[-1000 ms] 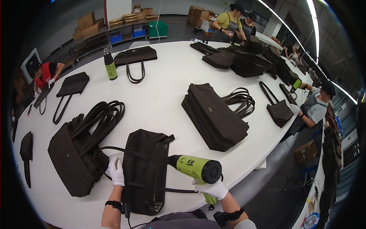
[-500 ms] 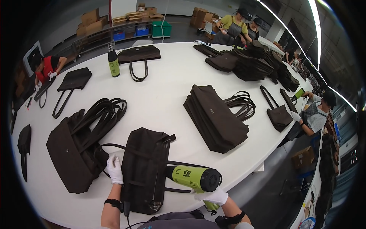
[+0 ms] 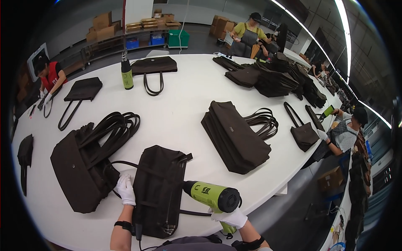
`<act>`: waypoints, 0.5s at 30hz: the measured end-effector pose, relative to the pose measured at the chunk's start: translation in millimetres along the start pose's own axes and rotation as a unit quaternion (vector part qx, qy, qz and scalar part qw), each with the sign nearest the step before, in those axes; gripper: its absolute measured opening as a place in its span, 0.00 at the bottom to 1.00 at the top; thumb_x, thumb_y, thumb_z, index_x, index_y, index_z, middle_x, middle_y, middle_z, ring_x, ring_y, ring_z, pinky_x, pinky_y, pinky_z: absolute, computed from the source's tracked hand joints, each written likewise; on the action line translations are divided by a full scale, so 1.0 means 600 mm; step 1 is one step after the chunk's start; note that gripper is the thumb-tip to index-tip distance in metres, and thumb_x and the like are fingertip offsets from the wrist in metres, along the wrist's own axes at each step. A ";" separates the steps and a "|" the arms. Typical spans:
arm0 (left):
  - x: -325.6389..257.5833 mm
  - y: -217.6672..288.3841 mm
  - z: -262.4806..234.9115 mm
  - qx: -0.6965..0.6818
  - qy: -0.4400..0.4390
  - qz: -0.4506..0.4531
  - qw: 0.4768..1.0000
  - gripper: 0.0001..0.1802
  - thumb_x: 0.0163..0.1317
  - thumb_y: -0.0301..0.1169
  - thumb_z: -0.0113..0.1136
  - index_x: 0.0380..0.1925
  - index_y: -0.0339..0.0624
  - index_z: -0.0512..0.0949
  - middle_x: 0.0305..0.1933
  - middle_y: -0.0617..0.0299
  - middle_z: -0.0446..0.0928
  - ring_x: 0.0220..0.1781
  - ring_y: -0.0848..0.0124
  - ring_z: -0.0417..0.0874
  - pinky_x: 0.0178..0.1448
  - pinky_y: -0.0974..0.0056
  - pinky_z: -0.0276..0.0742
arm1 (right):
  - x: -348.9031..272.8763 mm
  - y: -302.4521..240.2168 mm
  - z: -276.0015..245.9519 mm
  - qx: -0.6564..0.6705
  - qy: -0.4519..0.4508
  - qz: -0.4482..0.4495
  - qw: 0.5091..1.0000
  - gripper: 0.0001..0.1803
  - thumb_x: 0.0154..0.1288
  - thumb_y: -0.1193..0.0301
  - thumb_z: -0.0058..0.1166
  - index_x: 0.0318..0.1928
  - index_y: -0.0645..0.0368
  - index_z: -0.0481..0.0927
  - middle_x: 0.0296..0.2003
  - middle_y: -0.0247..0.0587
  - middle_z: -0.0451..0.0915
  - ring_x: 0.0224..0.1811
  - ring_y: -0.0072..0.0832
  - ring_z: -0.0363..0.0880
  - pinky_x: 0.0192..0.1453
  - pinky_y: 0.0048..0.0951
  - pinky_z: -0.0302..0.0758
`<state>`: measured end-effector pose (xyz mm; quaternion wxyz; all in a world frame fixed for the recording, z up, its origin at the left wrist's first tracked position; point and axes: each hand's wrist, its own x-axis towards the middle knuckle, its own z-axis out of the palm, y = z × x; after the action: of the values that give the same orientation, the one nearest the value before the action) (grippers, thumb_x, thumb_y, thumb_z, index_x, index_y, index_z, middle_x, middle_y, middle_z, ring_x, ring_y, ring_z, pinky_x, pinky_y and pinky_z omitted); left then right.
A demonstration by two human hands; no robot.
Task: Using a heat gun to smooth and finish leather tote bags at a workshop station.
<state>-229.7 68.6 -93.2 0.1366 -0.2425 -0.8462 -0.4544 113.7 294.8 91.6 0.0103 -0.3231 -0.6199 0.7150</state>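
Note:
A dark brown handbag [image 3: 157, 196] lies flat on the table before me, a zipper line and a checked patch at its near right corner. My left hand [image 3: 126, 190], in a white glove, is at its left edge with fingers closed about the bag's handle, partly hidden. My right hand [image 3: 230, 216], also gloved, grips a green and black heat gun [image 3: 211, 195]. Its black nozzle points left at the bag's right edge, where the other handle [image 3: 194, 213] sticks out. Close by on the left, a pile of brown bags [image 3: 79, 171] rests with looped handles.
Another stack of bags [image 3: 236, 138] stands right of centre on the white table [image 3: 176, 121]. A second heat gun [image 3: 126, 75] stands upright at the far side. A heap of bags [image 3: 276, 79] lies far right. Co-workers are at the left, back and right edges.
The view has tilted slightly, so the table sits lower in the picture. The heat gun has hardly shifted against the bag. My left hand stays at the bag's left edge.

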 end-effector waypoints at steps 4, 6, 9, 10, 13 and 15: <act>-0.004 0.006 -0.003 0.023 -0.005 0.010 1.000 0.10 0.63 0.26 0.52 0.39 0.34 0.81 0.45 0.51 0.81 0.52 0.57 0.79 0.60 0.57 0.71 | 0.000 0.006 -0.004 -0.016 0.021 -0.005 1.000 0.16 0.50 0.77 0.63 0.42 0.64 0.79 0.34 0.36 0.81 0.30 0.20 0.77 0.34 0.23 0.77; -0.006 0.016 -0.006 0.023 -0.005 0.016 1.000 0.10 0.63 0.26 0.53 0.39 0.35 0.81 0.45 0.51 0.81 0.52 0.57 0.79 0.61 0.57 0.71 | -0.006 0.013 -0.005 0.005 0.005 -0.003 1.000 0.17 0.50 0.77 0.63 0.43 0.64 0.79 0.34 0.36 0.81 0.30 0.20 0.78 0.34 0.23 0.77; -0.009 0.025 -0.005 0.016 -0.003 0.019 1.000 0.09 0.61 0.27 0.56 0.39 0.36 0.81 0.45 0.52 0.80 0.52 0.56 0.78 0.60 0.56 0.70 | -0.014 0.015 -0.001 0.022 -0.010 0.000 1.000 0.18 0.50 0.76 0.63 0.44 0.64 0.79 0.35 0.35 0.81 0.30 0.19 0.78 0.36 0.23 0.77; -0.010 0.026 -0.006 0.008 -0.001 0.016 1.000 0.09 0.60 0.26 0.57 0.39 0.36 0.81 0.45 0.52 0.80 0.51 0.55 0.78 0.60 0.55 0.70 | -0.016 0.016 0.001 0.019 -0.011 -0.001 1.000 0.18 0.50 0.76 0.63 0.45 0.63 0.78 0.35 0.34 0.82 0.31 0.19 0.78 0.36 0.23 0.77; -0.009 0.030 -0.006 0.004 -0.006 0.013 1.000 0.09 0.60 0.27 0.58 0.39 0.36 0.81 0.45 0.51 0.80 0.51 0.55 0.78 0.60 0.55 0.70 | -0.019 0.021 -0.007 -0.030 0.001 -0.038 0.999 0.20 0.51 0.75 0.63 0.47 0.63 0.77 0.39 0.36 0.81 0.37 0.21 0.79 0.43 0.26 0.78; -0.011 0.027 -0.006 0.011 -0.002 0.016 1.000 0.09 0.60 0.27 0.58 0.39 0.36 0.81 0.45 0.51 0.80 0.51 0.55 0.78 0.60 0.56 0.70 | -0.019 0.027 -0.007 -0.078 0.016 -0.077 0.994 0.22 0.51 0.74 0.64 0.49 0.63 0.76 0.42 0.38 0.81 0.41 0.23 0.78 0.47 0.26 0.77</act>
<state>-215.5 71.1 -82.8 0.1452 -0.2555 -0.8471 -0.4427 130.7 290.1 82.4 0.0498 -0.2855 -0.6963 0.6567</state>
